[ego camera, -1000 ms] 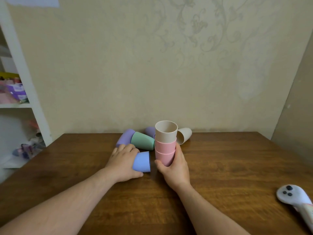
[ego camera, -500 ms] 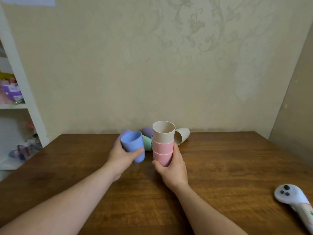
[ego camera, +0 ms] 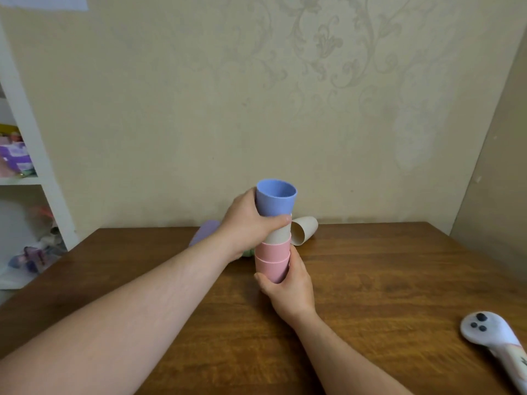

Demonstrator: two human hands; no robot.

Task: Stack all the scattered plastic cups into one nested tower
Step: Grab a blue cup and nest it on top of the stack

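Head view: left hand (ego camera: pixel 247 220) grips blue cup (ego camera: pixel 275 201) atop tower (ego camera: pixel 273 255).

Table (ego camera: pixel 385 266) right of stack (ego camera: pixel 273 252) bare; beige cup (ego camera: pixel 305 233) lying behind it; controller (ego camera: pixel 484 332) near right.

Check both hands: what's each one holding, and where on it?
Left hand grips the blue cup around its lower wall; right hand wraps the bottom pink cup at the tower's base.

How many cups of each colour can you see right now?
Blue: 1
Beige: 2, one in the tower, one lying behind it
Pink: 2
Purple: 1, partly hidden
Green: 1, barely showing
Total: 7 cups in view
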